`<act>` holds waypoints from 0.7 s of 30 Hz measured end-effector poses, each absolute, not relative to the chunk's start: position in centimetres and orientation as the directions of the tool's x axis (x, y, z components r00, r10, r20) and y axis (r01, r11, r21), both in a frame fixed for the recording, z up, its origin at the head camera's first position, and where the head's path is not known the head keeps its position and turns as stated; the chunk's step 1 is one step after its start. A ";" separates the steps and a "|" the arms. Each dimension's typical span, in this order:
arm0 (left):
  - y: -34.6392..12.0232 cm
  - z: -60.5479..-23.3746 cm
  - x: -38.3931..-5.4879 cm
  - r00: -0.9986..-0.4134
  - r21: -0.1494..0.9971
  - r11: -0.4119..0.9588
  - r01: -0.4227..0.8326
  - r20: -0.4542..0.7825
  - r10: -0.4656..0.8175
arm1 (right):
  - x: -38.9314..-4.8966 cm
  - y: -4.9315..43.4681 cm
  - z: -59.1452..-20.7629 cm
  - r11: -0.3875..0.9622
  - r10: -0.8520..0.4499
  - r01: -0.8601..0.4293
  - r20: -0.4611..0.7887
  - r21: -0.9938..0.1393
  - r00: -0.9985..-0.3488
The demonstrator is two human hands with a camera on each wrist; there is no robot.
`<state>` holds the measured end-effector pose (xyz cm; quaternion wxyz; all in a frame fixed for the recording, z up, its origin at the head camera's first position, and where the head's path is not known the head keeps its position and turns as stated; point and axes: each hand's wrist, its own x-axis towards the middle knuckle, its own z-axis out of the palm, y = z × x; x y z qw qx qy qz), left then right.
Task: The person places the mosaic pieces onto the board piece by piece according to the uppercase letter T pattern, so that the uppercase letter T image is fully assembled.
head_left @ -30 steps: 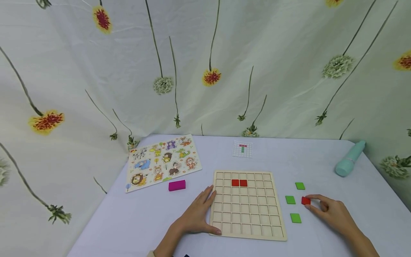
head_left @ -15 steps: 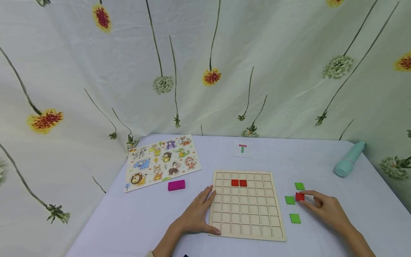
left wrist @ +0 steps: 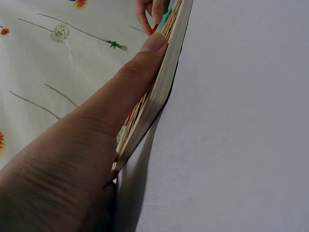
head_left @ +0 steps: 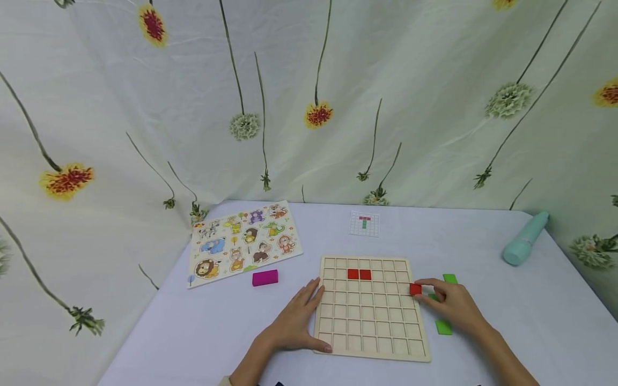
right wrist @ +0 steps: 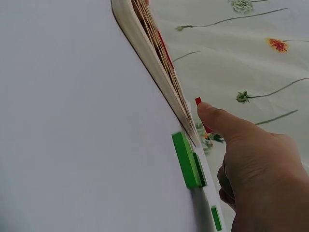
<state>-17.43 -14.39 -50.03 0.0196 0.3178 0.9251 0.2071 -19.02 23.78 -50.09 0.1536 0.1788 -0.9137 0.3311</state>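
A pale wooden grid board [head_left: 368,313] lies on the table with two red square tiles [head_left: 359,274] side by side in its second row. My left hand [head_left: 296,319] rests along the board's left edge, fingers spread, its thumb on the near left corner; the left wrist view shows that thumb [left wrist: 140,67] on the rim. My right hand [head_left: 454,305] pinches another red tile [head_left: 415,289] between thumb and finger, over the board's right edge. Beneath and beside the right hand lie green tiles [head_left: 443,327], partly covered by it. In the right wrist view the pinched red tile [right wrist: 198,101] is mostly behind the thumb.
A small printed card [head_left: 364,224] with a red and green T pattern lies behind the board. At the left are an animal puzzle board [head_left: 246,244] and a magenta block [head_left: 265,277]. A teal cylindrical object [head_left: 526,239] lies at the far right, before a flowered cloth backdrop.
My right hand has carried the red tile leftward, from beside the green tiles to the board's right edge. The left hand has stayed in place.
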 end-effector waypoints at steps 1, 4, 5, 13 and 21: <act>-14.4 -50.0 -17.4 -0.799 0.397 0.714 0.576 0.091 0.594 | -19.2 23.4 -50.1 0.713 -0.231 -0.430 0.393 -0.554 -0.890; -14.3 -50.0 -17.4 -0.805 0.404 0.720 0.565 0.076 0.588 | -19.6 22.3 -50.3 0.710 -0.242 -0.434 0.387 -0.555 -0.890; -14.3 -50.0 -17.4 -0.807 0.405 0.722 0.561 0.072 0.587 | -19.8 21.9 -50.4 0.711 -0.244 -0.438 0.391 -0.551 -0.887; -14.4 -50.0 -17.4 -0.809 0.416 0.720 0.556 0.070 0.584 | -21.1 19.1 -50.3 0.692 -0.271 -0.481 0.424 -0.538 -0.864; -14.4 -50.2 -17.5 -0.803 0.413 0.713 0.567 0.084 0.590 | -22.3 16.8 -50.3 0.693 -0.295 -0.474 0.387 -0.543 -0.874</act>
